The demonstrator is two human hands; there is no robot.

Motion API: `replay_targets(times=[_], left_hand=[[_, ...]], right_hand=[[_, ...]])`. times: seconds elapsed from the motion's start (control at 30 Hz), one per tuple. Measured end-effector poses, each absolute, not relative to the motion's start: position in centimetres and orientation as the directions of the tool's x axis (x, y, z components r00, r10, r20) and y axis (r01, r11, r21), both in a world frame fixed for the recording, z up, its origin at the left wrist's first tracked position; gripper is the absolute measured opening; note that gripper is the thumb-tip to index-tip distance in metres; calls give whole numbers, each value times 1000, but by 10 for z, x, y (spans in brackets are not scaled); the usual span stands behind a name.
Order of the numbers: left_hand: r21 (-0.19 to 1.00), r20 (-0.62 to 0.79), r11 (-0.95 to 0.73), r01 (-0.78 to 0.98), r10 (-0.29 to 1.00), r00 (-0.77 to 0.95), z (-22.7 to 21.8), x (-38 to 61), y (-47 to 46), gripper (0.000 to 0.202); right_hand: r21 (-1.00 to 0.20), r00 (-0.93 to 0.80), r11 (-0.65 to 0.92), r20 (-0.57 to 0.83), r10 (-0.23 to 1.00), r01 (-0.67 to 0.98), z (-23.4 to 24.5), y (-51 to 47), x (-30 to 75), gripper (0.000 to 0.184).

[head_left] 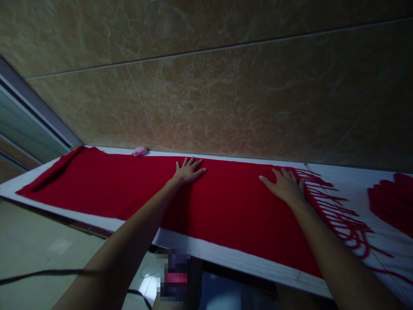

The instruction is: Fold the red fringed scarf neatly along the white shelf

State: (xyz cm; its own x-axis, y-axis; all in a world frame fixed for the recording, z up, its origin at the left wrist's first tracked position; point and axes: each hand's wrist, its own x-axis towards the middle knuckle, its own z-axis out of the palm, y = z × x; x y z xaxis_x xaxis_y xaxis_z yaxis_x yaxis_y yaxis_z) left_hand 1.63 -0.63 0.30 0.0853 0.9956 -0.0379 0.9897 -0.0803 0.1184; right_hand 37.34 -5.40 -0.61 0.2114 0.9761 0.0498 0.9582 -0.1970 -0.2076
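A long red scarf (106,185) lies spread flat along a white table (206,250), with a fringe of red tassels (335,215) at its right end. My left hand (188,171) rests flat on the scarf near its far edge, fingers spread. Close to the fringe, my right hand (285,185) also lies flat on the cloth with fingers apart. Neither hand holds anything.
A brown marbled tile wall (226,94) rises right behind the table. A small pink object (140,151) sits at the table's far edge. Another red cloth (392,202) lies at the right end. A black cable (48,274) and tiled floor are at lower left.
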Motion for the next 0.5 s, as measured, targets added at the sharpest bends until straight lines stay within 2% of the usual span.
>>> replay_targets(times=[0.3,0.5], left_hand=[[132,-27,-92,987,995,96,2,15,-6,77],[143,-7,-109,984,994,111,-3,12,-2,79]], right_hand=[[-217,211,-188,89,974,958,-10,-52,376,82],[-282,151,-57,321,935,958,-11,-45,383,67]])
